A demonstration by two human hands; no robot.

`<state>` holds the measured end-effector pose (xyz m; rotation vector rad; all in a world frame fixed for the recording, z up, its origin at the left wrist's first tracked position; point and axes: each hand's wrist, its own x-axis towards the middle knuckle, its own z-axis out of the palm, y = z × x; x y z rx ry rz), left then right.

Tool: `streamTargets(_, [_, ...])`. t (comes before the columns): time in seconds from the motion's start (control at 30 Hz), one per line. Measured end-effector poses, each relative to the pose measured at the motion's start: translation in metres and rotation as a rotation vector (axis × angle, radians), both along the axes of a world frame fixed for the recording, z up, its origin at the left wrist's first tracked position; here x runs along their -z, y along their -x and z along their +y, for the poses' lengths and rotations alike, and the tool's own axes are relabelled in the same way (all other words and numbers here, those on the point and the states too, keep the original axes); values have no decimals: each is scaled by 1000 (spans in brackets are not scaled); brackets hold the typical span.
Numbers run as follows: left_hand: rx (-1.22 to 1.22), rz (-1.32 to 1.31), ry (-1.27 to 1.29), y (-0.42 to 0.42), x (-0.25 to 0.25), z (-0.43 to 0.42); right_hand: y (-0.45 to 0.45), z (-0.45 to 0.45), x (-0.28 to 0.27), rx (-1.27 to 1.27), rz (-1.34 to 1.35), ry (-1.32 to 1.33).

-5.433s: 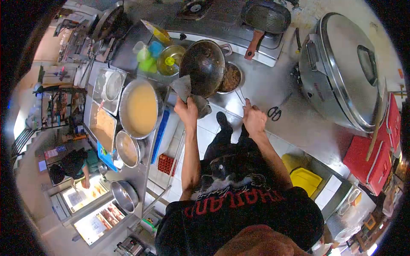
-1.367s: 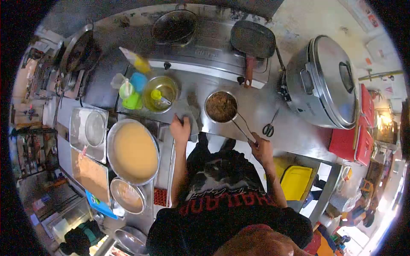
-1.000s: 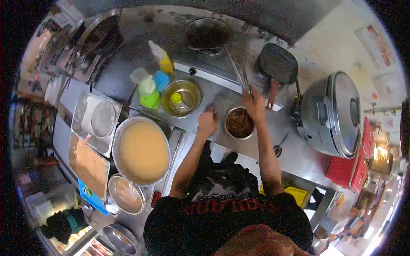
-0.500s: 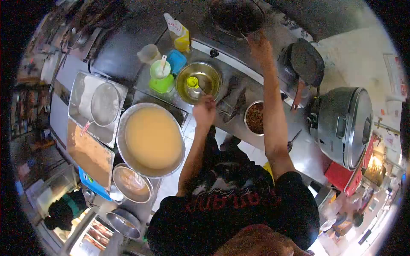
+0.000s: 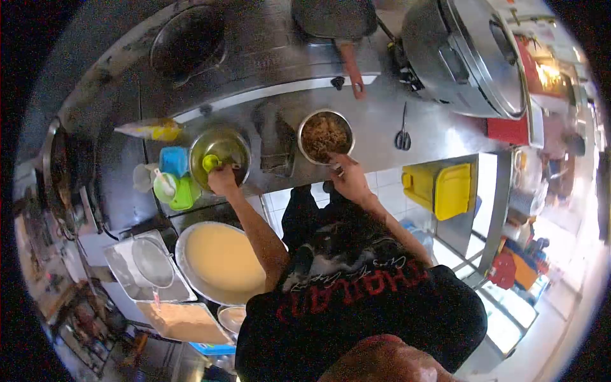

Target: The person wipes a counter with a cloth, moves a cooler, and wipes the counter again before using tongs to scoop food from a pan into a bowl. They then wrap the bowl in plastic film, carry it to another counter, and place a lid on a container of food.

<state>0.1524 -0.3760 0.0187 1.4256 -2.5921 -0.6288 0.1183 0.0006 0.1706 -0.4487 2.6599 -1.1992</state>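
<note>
My left hand (image 5: 223, 181) is closed around the handle of a small yellow-green scoop (image 5: 210, 163). The scoop is inside a wide metal bowl (image 5: 244, 143) with a little yellowish liquid. Farther right, my right hand (image 5: 349, 176) is at the near rim of a smaller metal bowl (image 5: 301, 148), its fingers closed on the edge. Brown crumbly food (image 5: 324, 132) fills that bowl. A folded dark cloth (image 5: 276, 141) lies between the two bowls. Left of the wide bowl are a green container (image 5: 184, 195), a blue container (image 5: 174, 160) and a white cup (image 5: 165, 185).
A large basin of pale yellow batter (image 5: 224, 258) stands at lower left, beside a tray with a strainer (image 5: 153, 262). Behind the counter are a dark wok (image 5: 188, 41) and a square pan (image 5: 334, 19). Scissors (image 5: 403, 139) and a big pot (image 5: 439, 54) are at right.
My right hand has come back from the wok to the rim of the food bowl. My left hand stays at the scoop in the wide bowl. The view has turned to the right.
</note>
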Motion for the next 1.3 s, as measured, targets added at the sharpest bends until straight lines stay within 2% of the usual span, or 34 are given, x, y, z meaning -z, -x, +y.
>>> streamTargets(0.03, [-20, 42, 128, 2, 7, 0, -2, 10, -1, 37, -42, 14])
streamTargets(0.13, [73, 348, 84, -2, 2, -3, -6, 30, -13, 131, -96, 26])
streamTargets(0.17, [187, 323, 135, -3, -6, -7, -6, 36, -17, 157, -100, 26])
streamTargets(0.2, [42, 600, -252, 3, -8, -1, -6, 43, -15, 165, -63, 36])
streamTargets(0.23, [-113, 857, -651, 22, -64, 35, -7, 54, -12, 171, -28, 43])
streamTargets(0.3, [-204, 822, -996, 29, -74, 63, -13, 77, -2, 189, -21, 37])
streamTargets(0.33, [-129, 557, -920, 32, -77, 76, -15, 88, 4, 203, -45, 28])
streamTargets(0.37, [-75, 589, -983, 29, -74, 101, -16, 97, 9, 215, -66, 19])
streamTargets(0.4, [-93, 585, -1101, 34, -94, 144, -16, 105, 9, 217, -43, 24])
streamTargets(0.47, [-218, 523, -1384, 41, -125, 219, -12, 119, 3, 218, 5, 32])
streamTargets(0.53, [-276, 446, -1606, 37, -125, 262, -7, 132, -1, 239, -32, 42])
streamTargets(0.6, [-397, 468, -1712, 31, -116, 293, -2, 141, 1, 250, -57, 28])
streamTargets(0.73, [-514, 598, -1368, 40, -116, 331, 9, 154, 25, 241, -4, 0])
streamTargets(0.77, [-538, 610, -1312, 43, -90, 332, 13, 155, 32, 234, 31, 5])
streamTargets(0.87, [-578, 519, -1347, 51, -76, 338, 26, 146, 33, 192, -124, 172])
streamTargets(0.97, [-395, 406, -1583, 37, -69, 332, 45, 122, 50, 258, -226, 193])
streamTargets(1.07, [-183, 399, -1084, 12, -94, 321, 71, 109, 80, 165, -154, 239])
streamTargets(1.1, [-178, 625, -919, 5, -73, 306, 78, 105, 88, 129, -108, 263])
streamTargets(1.13, [-161, 843, -762, -5, -32, 283, 83, 97, 94, 202, -256, 192])
streamTargets(1.17, [58, 639, -615, -19, 14, 236, 82, 87, 115, 250, -146, 120])
streamTargets(1.2, [27, 578, -760, -5, -8, 231, 85, 94, 93, 147, -251, -50])
streamTargets(1.23, [-10, 505, -899, 11, -32, 228, 86, 89, 91, 184, -85, -30])
streamTargets(1.27, [-48, 422, -1026, 27, -57, 225, 86, 88, 89, 133, -345, -161])
streamTargets(1.3, [-18, 413, -1109, 36, -27, 200, 82, 75, 117, 339, -83, -189])
